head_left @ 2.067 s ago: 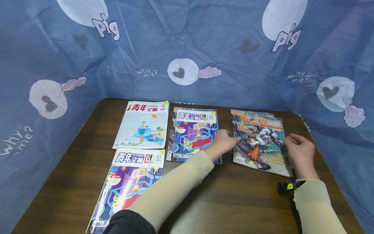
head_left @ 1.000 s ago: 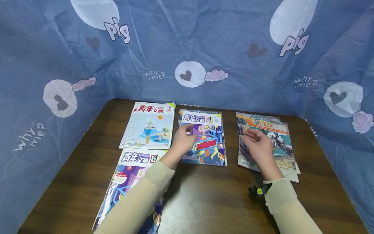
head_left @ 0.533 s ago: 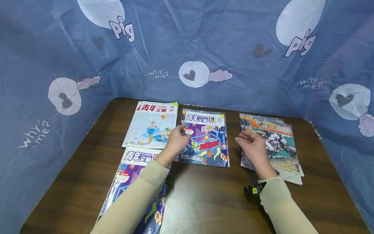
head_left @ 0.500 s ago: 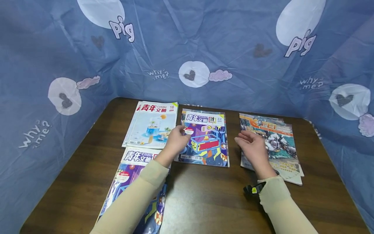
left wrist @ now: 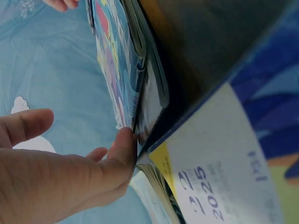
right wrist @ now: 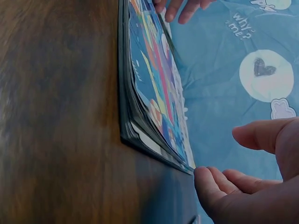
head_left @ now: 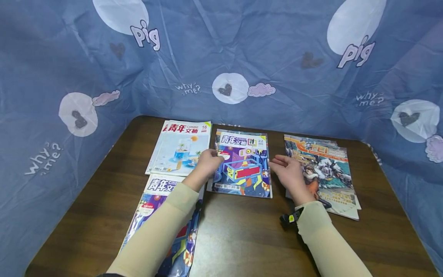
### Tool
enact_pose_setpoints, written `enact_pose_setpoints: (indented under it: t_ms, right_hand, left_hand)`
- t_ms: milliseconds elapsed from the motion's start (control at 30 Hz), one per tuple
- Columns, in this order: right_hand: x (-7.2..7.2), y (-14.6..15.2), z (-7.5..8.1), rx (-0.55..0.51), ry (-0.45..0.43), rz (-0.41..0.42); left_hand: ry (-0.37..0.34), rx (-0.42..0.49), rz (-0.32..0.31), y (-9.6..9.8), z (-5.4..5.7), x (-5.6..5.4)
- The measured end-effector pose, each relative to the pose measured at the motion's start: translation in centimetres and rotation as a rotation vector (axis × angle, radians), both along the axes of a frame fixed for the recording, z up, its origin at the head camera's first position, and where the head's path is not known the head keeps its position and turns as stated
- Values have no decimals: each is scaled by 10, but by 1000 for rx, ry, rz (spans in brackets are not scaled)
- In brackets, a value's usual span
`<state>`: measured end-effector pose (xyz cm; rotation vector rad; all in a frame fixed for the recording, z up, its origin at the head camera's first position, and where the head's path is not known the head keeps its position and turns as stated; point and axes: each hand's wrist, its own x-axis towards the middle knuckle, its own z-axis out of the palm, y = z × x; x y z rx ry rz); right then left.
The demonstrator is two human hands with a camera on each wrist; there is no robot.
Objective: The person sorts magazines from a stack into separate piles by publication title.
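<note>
In the head view, a magazine stack (head_left: 242,165) lies at the middle of the table, topped by a purple, colourful cover. My left hand (head_left: 207,163) is at its left edge, and the left wrist view shows the fingertips (left wrist: 124,140) touching the side of the stack. My right hand (head_left: 290,171) is at the opposite edge; in the right wrist view its fingertips (right wrist: 203,179) meet the stack's corner, thumb raised. Neither hand grips anything. To the right, partly behind my right forearm, lies another magazine stack (head_left: 332,173) with a fantasy-figure cover.
White-covered magazines (head_left: 180,148) lie at the back left. Nearer, a purple-covered magazine (head_left: 180,250) is partly hidden under my left forearm. A brown wooden table (head_left: 238,238) carries everything, and blue printed cloth (head_left: 194,50) hangs behind and at the sides.
Both hands have left the right-hand stack and shifted left. The left hand came to the middle stack's left edge; the right crossed over the right stack to the middle stack's right edge.
</note>
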<state>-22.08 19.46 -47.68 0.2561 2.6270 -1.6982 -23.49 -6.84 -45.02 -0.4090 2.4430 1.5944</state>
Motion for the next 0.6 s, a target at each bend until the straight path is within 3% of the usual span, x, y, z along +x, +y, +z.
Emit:
enact_pose_setpoints:
  t_ms: [367, 600]
  right_hand:
    - [-4, -8, -5, -77, -119, -21]
    - [-6, -10, -6, -68, -152, -29]
  left_hand:
    - [-128, 55, -6, -3, -1, -12]
    - [-163, 177, 47, -4, -2, -13]
